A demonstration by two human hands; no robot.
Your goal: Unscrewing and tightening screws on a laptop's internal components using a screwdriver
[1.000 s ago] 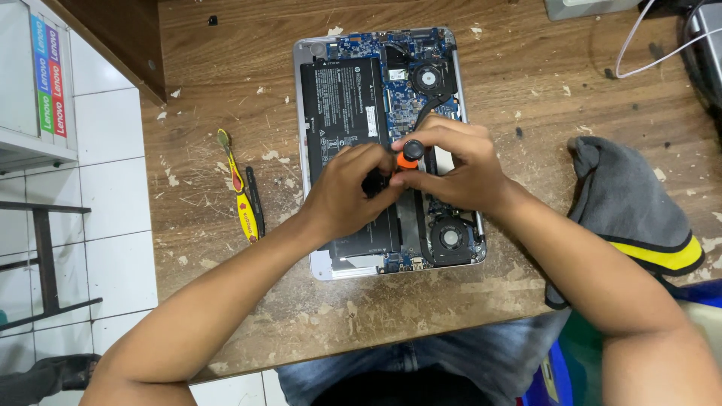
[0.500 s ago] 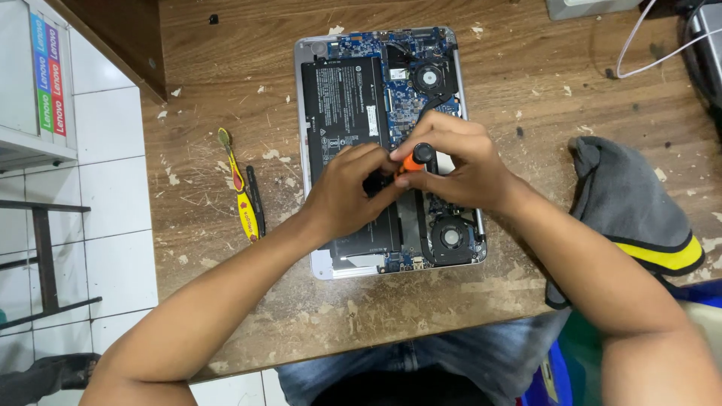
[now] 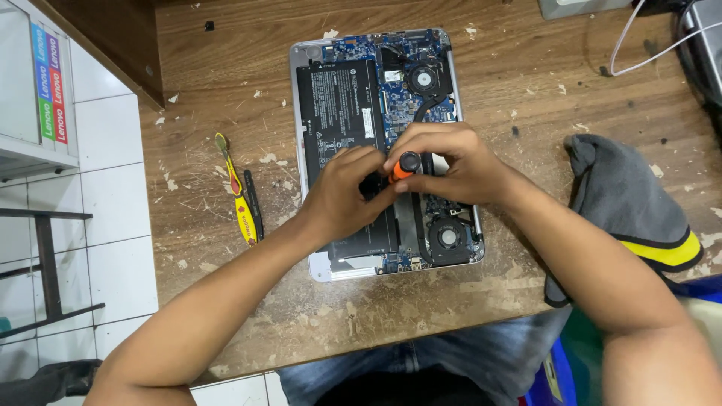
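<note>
1. Tiles [image 3: 113, 218] of white floor run down the far left, with a pale cabinet [image 3: 34, 83] standing at the top corner beside the desk [image 3: 226, 90]; the worn wooden top is flecked with pale chips.
2. Two small tools lie side by side on the desk left of the laptop, a yellow-handled tool [image 3: 241, 201] and a slim black tool [image 3: 254, 204]; they look laid within easy reach, though neither hand touches them.
3. The laptop [image 3: 385, 146] lies flat with its bottom cover off, so the black battery [image 3: 342, 113], the blue circuit board [image 3: 402, 83] and two round fans [image 3: 449, 237] are open to view from above.
4. The left hand [image 3: 342, 199] rests on the battery's lower part with fingers curled together toward the tool's shaft, seemingly steadying it; what the fingertips grip is hidden.
5. The orange screwdriver [image 3: 404, 165] stands nearly upright over the laptop's middle, between the two hands; its tip is hidden.
6. The right hand [image 3: 451, 165] is closed around the screwdriver's handle, fingers pinching it from the right, probably so it can be turned while kept upright.
7. A grey cloth [image 3: 624, 195] with a yellow stripe lies crumpled at the desk's right edge, well apart from the laptop; a white cable [image 3: 639, 45] loops at the top right.
</note>
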